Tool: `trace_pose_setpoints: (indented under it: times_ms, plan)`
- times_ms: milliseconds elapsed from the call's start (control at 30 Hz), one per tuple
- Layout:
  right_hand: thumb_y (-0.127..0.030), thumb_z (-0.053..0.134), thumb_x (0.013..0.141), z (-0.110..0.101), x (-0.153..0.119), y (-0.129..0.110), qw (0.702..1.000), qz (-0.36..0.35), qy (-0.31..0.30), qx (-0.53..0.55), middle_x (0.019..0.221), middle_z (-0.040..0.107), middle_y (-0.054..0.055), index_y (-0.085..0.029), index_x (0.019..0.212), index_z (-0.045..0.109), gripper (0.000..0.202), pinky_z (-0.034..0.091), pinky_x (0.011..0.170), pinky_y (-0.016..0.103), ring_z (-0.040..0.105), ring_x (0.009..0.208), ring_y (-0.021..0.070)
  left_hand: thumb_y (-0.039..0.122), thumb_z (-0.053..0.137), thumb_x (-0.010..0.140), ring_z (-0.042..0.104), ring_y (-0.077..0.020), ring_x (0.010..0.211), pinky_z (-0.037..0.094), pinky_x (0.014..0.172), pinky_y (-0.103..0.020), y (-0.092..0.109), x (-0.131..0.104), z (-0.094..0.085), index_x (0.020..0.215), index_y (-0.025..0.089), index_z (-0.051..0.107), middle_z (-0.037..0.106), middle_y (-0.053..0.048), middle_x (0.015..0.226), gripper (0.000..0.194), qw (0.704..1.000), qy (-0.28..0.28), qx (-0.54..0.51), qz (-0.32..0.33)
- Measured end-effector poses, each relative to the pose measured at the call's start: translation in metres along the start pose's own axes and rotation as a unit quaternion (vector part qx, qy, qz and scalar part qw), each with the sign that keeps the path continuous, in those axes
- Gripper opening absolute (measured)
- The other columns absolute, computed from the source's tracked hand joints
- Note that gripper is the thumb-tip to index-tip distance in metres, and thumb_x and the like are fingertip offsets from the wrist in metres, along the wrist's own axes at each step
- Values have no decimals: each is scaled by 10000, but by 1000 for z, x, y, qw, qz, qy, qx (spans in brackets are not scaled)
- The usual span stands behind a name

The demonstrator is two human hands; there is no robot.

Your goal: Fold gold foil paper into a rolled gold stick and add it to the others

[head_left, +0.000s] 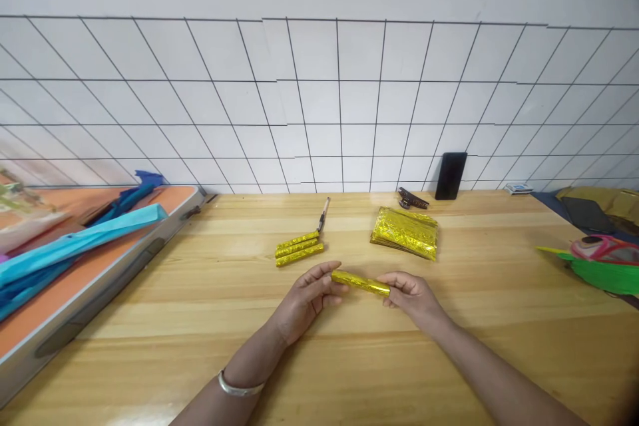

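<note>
A roll of shiny gold foil [360, 282] spans the gap between my two hands, tilted slightly down to the right. My left hand [315, 293] curls its fingers and thumb about the roll's left end. At the other end, my right hand [410, 297] pinches the roll between thumb and fingers. Beyond my left hand, several similar gold foil rolls [299, 253] lie side by side on the wooden table [249, 359]. A pen [323, 214] touches or nearly touches their far end. Behind my right hand lies a stack of flat gold foil sheets [405, 233].
A dark hair clip [412, 199] lies behind the foil stack. A black phone [450, 176] leans on the tiled wall [359, 106]. An orange-topped case [184, 203] with blue cloth [100, 236] fills the left side. Green and pink items [606, 273] sit at the right edge.
</note>
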State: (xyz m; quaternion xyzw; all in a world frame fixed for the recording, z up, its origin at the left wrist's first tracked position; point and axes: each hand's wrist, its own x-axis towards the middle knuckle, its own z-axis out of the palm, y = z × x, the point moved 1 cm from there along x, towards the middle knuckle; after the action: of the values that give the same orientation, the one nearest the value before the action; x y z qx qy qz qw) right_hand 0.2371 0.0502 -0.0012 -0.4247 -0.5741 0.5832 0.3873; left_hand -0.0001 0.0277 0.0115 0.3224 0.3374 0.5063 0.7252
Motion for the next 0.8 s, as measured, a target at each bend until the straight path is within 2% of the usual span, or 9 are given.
trace_pose_setpoints:
  times_ms: [200,467,633,700,800]
  plan:
    - [-445,680,697,3,-3,3,999,-37,31,-9,711,668,15,-217,918,701,318,483,616,300,581,612,148,242,780,670,628,-184,847,486,672,-241,-11,-1,5,1102,181,599,655,-64,965,472,998,23,53,21]
    - [-418,680,714,3,-6,3,999,-43,24,-17,745,684,29,-215,917,704,289,503,643,319,611,634,162,223,747,709,577,-117,747,476,698,-231,-12,0,3,943,166,625,654,-31,926,270,991,9,110,70]
    - [-393,609,801,1,-10,-1,998,-38,-31,-41,816,677,45,-207,1128,628,377,495,687,311,615,742,176,216,727,732,576,-133,808,473,716,-241,-11,0,3,944,165,611,643,-55,1026,247,989,10,117,92]
    - [-377,628,791,2,-11,-1,995,-65,-22,-71,863,659,40,-219,1162,607,404,488,678,292,595,751,169,218,734,724,583,-138,810,470,725,-247,-12,-1,4,940,168,613,648,-54,1023,253,988,6,122,92]
    - [-344,652,773,5,-11,-1,986,-119,7,-120,885,634,33,-230,1103,642,349,476,653,270,568,738,160,235,756,697,595,-165,862,464,778,-272,-13,-2,6,939,171,624,658,-58,1010,283,987,0,135,91]
